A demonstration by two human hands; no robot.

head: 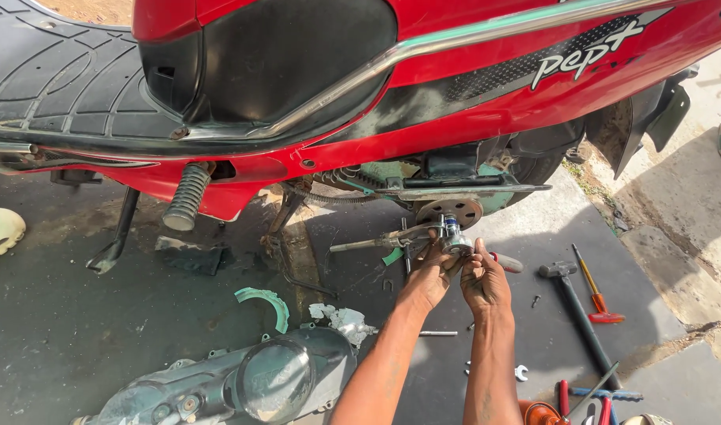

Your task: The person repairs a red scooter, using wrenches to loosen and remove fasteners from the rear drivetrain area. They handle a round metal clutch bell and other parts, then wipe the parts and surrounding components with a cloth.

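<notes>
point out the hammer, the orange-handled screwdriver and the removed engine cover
hammer (578, 315), head view, on its black handle
orange-handled screwdriver (595, 293), head view, on its shaft
removed engine cover (250, 382), head view, on its round bulge

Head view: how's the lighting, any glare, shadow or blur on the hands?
Head view: hard sunlight on the concrete at right; the scooter casts a wide shadow over the dark mat, where the left hand and right hand work. Sheen on the chrome rail. Focus sharp, no motion blur; edges bow slightly.
</notes>
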